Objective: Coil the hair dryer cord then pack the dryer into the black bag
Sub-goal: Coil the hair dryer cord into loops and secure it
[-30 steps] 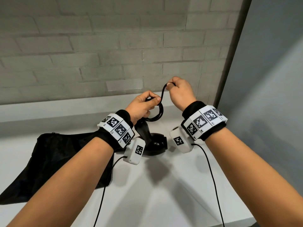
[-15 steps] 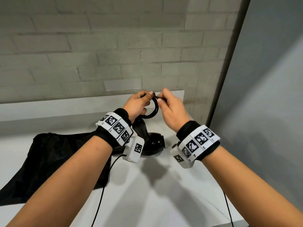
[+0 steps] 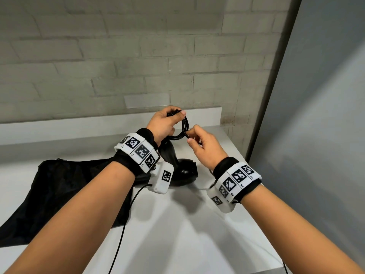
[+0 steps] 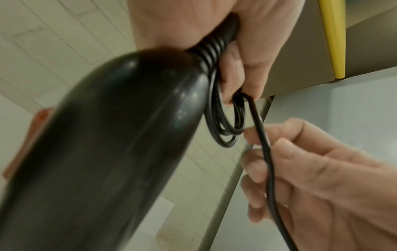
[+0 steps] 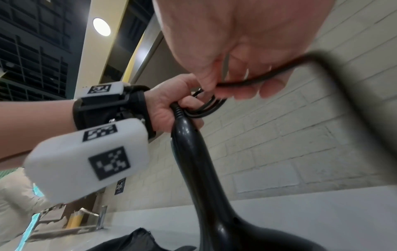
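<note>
Head view shows the glossy black hair dryer [image 3: 182, 171] standing nose-down on the smooth white table [image 3: 197, 234], its tapered handle rising to the left hand [image 3: 165, 124], with the limp, matte black bag [image 3: 65, 186] lying flat just to its left. That hand grips the handle's ribbed top together with several round loops of thin black cord [image 3: 183, 129], while the right hand [image 3: 205, 147], just beside it, pinches the free strand between thumb and fingertips. Left wrist view alone shows the ribbed strain relief [image 4: 211, 49] and the stacked loops up close; right wrist view shows the loose cord blurring away to the right.
</note>
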`<state>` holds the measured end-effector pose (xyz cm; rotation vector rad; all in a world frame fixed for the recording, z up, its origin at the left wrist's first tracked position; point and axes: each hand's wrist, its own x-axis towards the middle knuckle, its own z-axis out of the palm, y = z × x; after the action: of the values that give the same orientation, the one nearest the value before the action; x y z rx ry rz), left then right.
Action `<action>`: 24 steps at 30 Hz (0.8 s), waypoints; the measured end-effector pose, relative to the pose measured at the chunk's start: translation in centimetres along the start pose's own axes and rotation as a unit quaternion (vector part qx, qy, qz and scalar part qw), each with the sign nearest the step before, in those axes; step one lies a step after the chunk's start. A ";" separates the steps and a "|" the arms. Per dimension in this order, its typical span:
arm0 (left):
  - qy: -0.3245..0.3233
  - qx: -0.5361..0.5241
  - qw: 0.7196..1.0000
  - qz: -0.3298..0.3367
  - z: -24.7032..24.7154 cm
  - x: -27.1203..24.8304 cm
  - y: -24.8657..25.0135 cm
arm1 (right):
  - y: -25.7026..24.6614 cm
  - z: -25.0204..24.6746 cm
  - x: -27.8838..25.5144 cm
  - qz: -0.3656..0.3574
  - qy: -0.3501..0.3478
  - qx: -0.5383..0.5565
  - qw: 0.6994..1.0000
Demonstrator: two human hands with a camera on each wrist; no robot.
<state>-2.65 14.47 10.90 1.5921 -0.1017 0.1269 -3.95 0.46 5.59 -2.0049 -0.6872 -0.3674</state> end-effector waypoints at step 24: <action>0.025 -0.041 0.999 -0.011 -0.1 0.4 -0.1 | 5.8 1.9 -4.2 0.248 -0.316 -0.101 0.910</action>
<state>-2.29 14.60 10.84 1.5072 -0.0495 0.1431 -3.86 -1.53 -1.53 -2.4213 -0.4991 0.5637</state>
